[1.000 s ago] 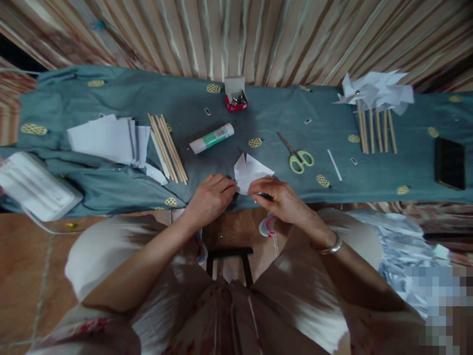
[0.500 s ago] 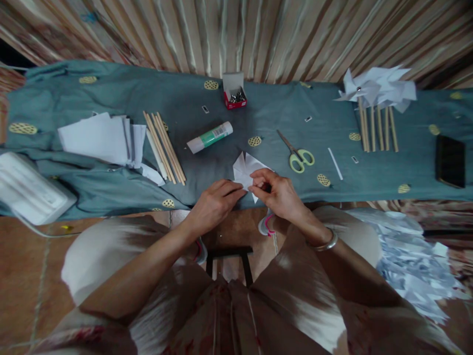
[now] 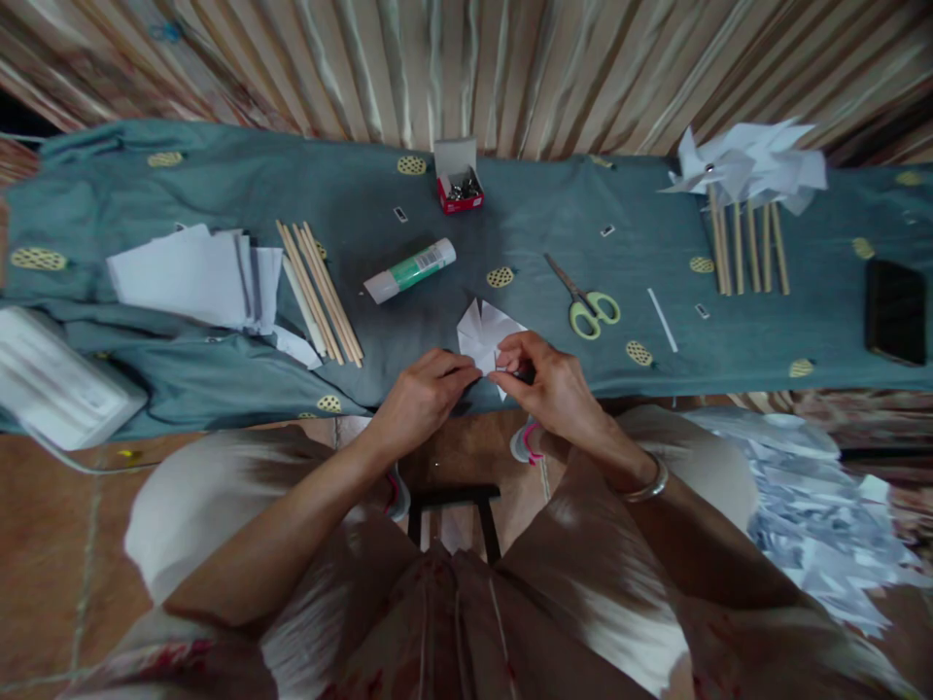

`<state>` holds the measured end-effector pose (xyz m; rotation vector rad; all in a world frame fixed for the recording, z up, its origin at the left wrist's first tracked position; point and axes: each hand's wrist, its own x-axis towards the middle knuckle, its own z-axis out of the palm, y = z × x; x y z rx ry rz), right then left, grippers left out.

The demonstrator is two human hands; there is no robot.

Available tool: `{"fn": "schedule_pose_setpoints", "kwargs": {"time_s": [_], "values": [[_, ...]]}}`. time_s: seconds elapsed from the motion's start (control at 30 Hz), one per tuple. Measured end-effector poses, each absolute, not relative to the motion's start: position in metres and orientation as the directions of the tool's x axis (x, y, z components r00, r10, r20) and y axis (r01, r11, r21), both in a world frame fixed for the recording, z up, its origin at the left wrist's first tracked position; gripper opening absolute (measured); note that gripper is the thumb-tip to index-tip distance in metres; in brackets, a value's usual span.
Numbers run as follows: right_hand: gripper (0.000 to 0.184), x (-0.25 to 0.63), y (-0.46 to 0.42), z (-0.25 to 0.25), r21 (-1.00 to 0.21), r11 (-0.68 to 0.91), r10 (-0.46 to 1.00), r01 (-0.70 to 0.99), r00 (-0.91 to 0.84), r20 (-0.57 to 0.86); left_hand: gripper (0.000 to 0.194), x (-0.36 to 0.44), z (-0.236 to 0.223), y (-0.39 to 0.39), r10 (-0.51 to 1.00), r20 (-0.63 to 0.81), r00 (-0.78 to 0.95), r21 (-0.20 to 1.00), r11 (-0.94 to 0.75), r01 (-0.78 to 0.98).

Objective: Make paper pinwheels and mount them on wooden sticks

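A white cut paper piece (image 3: 478, 333) with slits and folded flaps lies at the front edge of the cloth-covered table. My left hand (image 3: 427, 397) pinches its lower left edge between thumb and fingers. From the other side, my right hand (image 3: 548, 384) has thumb and index finger closed on the paper close to its middle. The fingers hide the paper's lower right part. Just beyond the hands lie a glue stick (image 3: 409, 270) with a green label and green-handled scissors (image 3: 583, 303). An open red and white box (image 3: 459, 180) of small metal pins stands farther back.
Left of the hands are wooden sticks (image 3: 321, 292), a stack of white paper (image 3: 179, 277) and a white device (image 3: 62, 379) with a cable. To the right lie paper pinwheels (image 3: 758, 170) on sticks, a paper strip (image 3: 662, 320) and a dark phone (image 3: 895, 313). Paper scraps (image 3: 816, 515) are piled lower right.
Both hands stay at the paper with only slight finger shifts. The right fingertips have moved a little on it. The whole view has shifted slightly.
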<state>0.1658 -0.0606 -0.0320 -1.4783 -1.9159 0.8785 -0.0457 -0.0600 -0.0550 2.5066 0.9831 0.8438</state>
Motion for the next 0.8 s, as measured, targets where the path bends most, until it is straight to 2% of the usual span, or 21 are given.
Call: {"fn": "schedule_pose_setpoints", "kwargs": {"time_s": [0.23,0.4,0.63,0.8], "values": [[0.017,0.1674,-0.0622,-0.0339,-0.724,0.279,0.95,0.631,-0.291,0.113,0.022,-0.0451,-0.056,-0.061,0.719,0.408,0.562,0.495,-0.692,0.526],[0.008,0.167,-0.0629,-0.0349,-0.63,0.389,0.916,0.672,-0.354,0.188,0.024,-0.046,-0.0557,-0.0605,0.731,0.381,0.567,0.506,-0.677,0.533],[0.018,0.1671,-0.0644,-0.0367,-0.503,0.492,0.869,0.71,-0.431,0.242,0.023,-0.0447,-0.0551,-0.0587,0.723,0.397,0.565,0.507,-0.686,0.521],[0.02,0.1663,-0.0655,-0.0355,-0.482,0.508,0.861,0.714,-0.439,0.258,0.024,-0.0454,-0.0542,-0.057,0.736,0.373,0.565,0.53,-0.669,0.521]]}}
